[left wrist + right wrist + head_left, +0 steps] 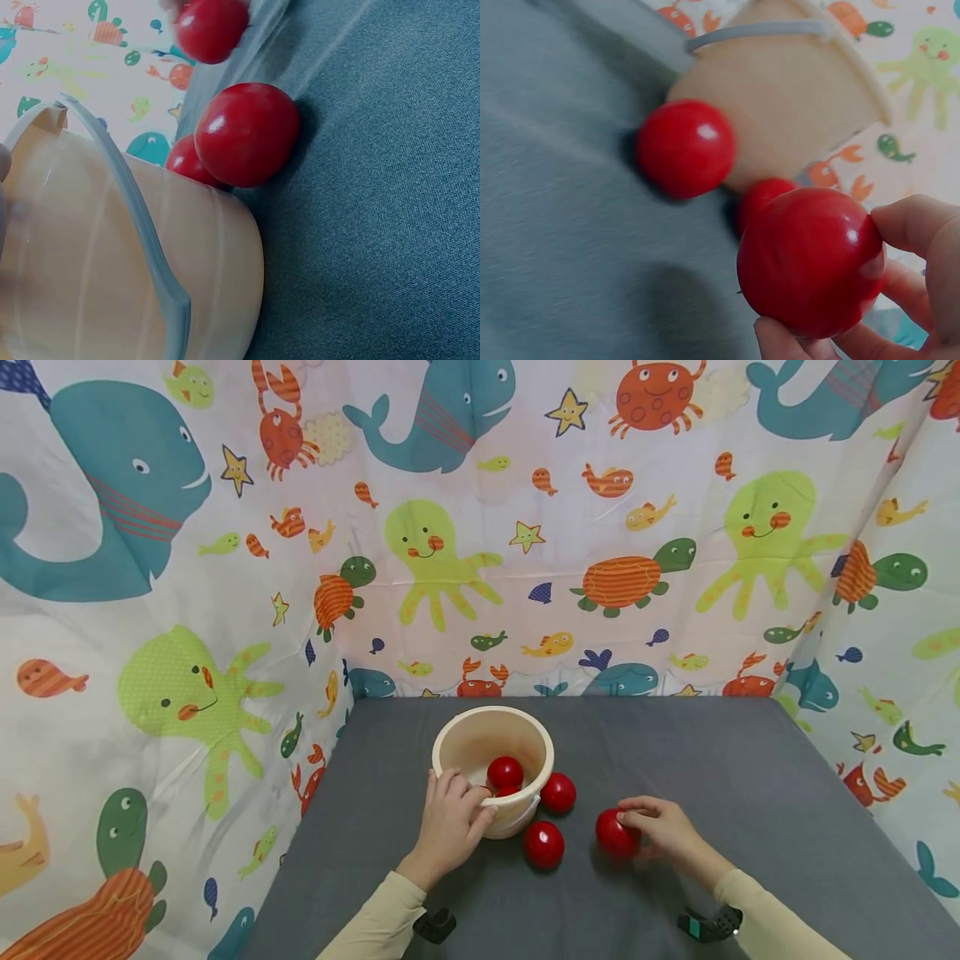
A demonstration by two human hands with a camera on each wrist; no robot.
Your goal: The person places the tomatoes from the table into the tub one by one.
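Note:
A cream bucket [491, 727] stands on the grey cloth, its grey handle [142, 210] hanging down the outside. My left hand [450, 818] grips the bucket's near rim. Inside lie at least two shiny red balls [505, 772], partly hidden by the rim and the hand. To the right, my right hand [667, 833] holds another red ball [810, 262] between thumb and fingers, raised a little over the cloth with a shadow below. Two more red balls rest outside the bucket: one ball [558, 793] by its right side, another ball [543, 845] nearer to me.
Grey cloth [675, 743] covers the table. A curtain [525, 577] printed with sea animals hangs at the back and both sides. Each wrist wears a dark band, the left band [435, 926] and the right band [708, 924].

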